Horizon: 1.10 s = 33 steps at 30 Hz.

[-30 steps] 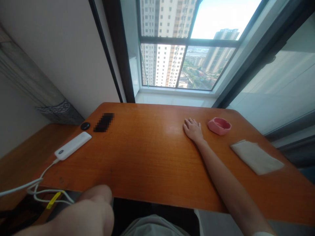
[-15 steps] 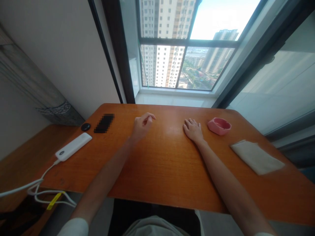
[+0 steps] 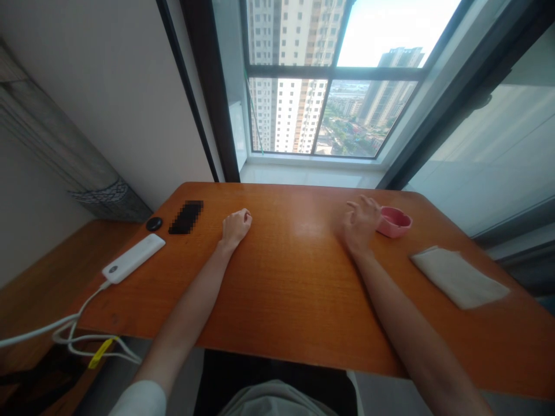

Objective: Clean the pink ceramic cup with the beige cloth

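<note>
Lifted off the wood since half a second ago, the right hand (image 3: 361, 224) has shifted toward the pink dish (image 3: 393, 221) and now stands partly in front of its near rim. Earlier it lay flat on the table (image 3: 286, 289), just beside the dish. Its fingers are spread wide and slightly curled, holding nothing. Whether a fingertip touches the rim I cannot tell, since the hand covers that edge.

The left hand (image 3: 235, 226) has drawn back and to the left from mid-table. It rests on the wood as a loose fist, fingers curled in on nothing that shows.

The dish sits where it did, upright at the far right of the table on the window side. By my judgement the right hand has closed on the dish but has no grip on it yet.

A folded pale cloth (image 3: 459, 276) lies well apart from the dish, to its right and nearer the person. On the left side lies a white power bank (image 3: 133, 257), its cable (image 3: 73, 332) running off the table's edge. A small black disc (image 3: 154, 223) sits just beyond it. None of these has moved.
</note>
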Each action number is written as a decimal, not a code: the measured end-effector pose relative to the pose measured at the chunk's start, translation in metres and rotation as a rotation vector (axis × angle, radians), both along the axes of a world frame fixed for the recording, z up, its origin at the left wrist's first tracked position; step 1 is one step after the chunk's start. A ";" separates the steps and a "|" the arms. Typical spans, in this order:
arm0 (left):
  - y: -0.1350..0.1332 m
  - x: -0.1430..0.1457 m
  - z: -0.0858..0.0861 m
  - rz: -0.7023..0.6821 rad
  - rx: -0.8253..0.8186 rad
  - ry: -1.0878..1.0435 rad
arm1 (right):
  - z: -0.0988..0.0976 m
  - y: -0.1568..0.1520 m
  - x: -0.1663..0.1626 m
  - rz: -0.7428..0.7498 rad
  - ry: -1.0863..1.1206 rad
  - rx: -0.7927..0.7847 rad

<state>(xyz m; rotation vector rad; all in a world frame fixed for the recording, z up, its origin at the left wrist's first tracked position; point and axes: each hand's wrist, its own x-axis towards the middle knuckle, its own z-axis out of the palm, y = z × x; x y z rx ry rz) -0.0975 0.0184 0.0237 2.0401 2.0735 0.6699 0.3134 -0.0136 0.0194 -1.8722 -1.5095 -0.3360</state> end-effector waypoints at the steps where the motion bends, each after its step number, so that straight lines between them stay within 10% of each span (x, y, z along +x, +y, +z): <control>1: 0.000 -0.002 -0.001 0.012 -0.005 0.003 | 0.002 -0.002 0.007 -0.090 0.028 0.109; 7: -0.003 -0.001 -0.001 -0.001 -0.011 0.025 | -0.005 0.000 0.067 -0.548 0.431 0.329; 18: -0.009 0.003 0.003 -0.043 -0.012 0.055 | -0.022 0.015 0.098 -0.489 0.599 0.203; 33: -0.007 0.003 0.002 -0.039 -0.019 0.081 | -0.013 0.003 -0.013 0.249 0.305 -0.114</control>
